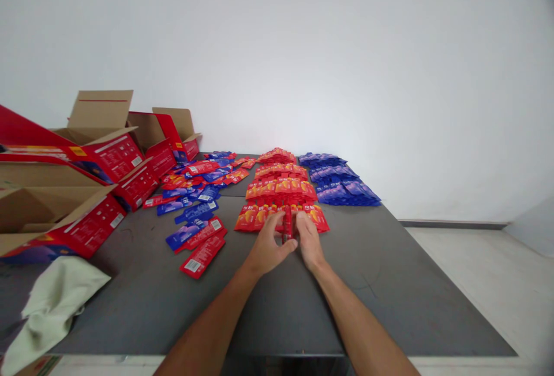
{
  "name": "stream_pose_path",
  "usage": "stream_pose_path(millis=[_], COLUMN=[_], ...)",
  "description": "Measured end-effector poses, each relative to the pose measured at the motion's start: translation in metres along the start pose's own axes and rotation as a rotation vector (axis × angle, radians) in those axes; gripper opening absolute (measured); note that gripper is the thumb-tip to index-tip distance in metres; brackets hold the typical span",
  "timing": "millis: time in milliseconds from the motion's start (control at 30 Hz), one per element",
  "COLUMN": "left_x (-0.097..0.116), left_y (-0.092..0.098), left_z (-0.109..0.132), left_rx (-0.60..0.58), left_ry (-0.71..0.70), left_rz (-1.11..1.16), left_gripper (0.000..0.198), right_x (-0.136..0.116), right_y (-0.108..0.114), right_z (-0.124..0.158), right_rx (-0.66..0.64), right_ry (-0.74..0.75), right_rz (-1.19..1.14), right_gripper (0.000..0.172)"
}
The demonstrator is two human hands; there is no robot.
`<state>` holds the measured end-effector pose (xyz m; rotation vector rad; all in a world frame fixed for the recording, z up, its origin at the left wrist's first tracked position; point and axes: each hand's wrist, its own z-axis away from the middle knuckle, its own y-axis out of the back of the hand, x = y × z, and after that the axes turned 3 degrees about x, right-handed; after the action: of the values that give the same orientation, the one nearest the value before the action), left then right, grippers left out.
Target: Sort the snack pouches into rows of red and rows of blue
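Observation:
A narrow red packet (pixel 288 223), seen edge-on and upright, stands between my two hands; it may be a small stack. My left hand (pixel 269 247) grips it from the left, with the thumb at its near end. On the other side my right hand (pixel 309 240) presses against it with bent fingers, partly hidden. Just beyond the hands lies the nearest row of red packets (pixel 247 216) with orange fruit pictures. More rows of red packets (pixel 279 187) extend behind it towards the wall.
Blue packets (pixel 346 191) lie in overlapping rows at the right. Loose red packets (pixel 203 256) and blue packets (pixel 173 205) are scattered to the left. Several open cartons (pixel 97 223) line the left side of the grey table (pixel 389 283), with a pale green cloth (pixel 60 295) near the front.

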<state>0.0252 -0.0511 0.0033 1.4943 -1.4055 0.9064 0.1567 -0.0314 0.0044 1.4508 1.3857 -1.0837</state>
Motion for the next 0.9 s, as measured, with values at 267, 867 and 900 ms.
stream_pose_path(millis=[267, 867, 900], left_x=[-0.011, -0.007, -0.006], left_y=[0.005, 0.002, 0.001], left_z=[-0.011, -0.001, 0.0], left_rx=[0.092, -0.086, -0.08], left_ry=[0.182, 0.354, 0.358], left_rz=[0.382, 0.228, 0.219], left_gripper=[0.041, 0.025, 0.025], right_x=[0.003, 0.001, 0.002], right_y=[-0.001, 0.006, 0.007], right_z=[-0.009, -0.006, -0.006], right_rx=[0.166, 0.051, 0.069], right_ry=[0.025, -0.165, -0.151], right_rz=[-0.036, -0.266, -0.221], right_gripper=[0.034, 0.042, 0.044])
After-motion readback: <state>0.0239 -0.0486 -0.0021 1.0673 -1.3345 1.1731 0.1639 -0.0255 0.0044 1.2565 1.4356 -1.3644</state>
